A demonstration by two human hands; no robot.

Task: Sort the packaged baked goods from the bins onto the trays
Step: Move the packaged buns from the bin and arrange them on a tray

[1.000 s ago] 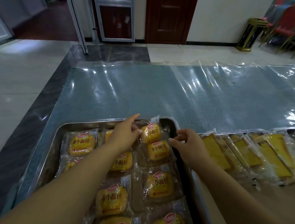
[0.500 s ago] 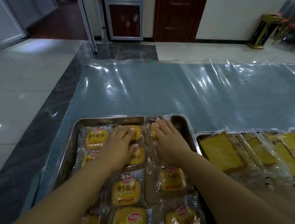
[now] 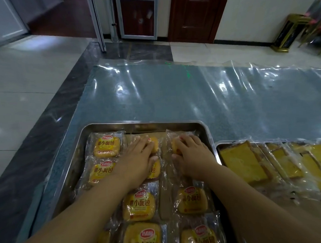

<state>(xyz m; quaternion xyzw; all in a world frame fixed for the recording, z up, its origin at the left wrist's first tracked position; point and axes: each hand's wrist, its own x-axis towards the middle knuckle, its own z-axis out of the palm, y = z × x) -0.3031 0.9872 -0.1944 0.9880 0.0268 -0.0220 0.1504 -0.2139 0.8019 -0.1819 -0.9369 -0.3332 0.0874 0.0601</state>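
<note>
Steel tray [image 3: 147, 126] nearest the body, rowed with yellow bun packs [image 3: 139, 205]. Pressed the left hand [image 3: 137, 159] flat, fingers straight, on the far-row middle pack [image 3: 154, 145]; pressed the right hand [image 3: 192, 155] likewise on the far-row right pack [image 3: 174, 145]. Gripped nothing. Had both packs directly under the palms, side by side, neither hand nearer. Could not tell their long axis. Far rim just past the fingertips, plastic sheeting [image 3: 173, 93] beyond.

The left hand [image 3: 137, 159] lies flat over the bun packet [image 3: 155, 145] at 12 o'clock in the steel tray [image 3: 143, 123], hiding most of it. The right hand [image 3: 192, 156] covers nearly all of the neighbouring packet [image 3: 174, 145] at 1 o'clock. The steel tray's 6 o'clock end is cut off by the frame. The second tray [image 3: 217, 152], at 3 o'clock, runs out of view. The labels' small print is unreadable.
</note>
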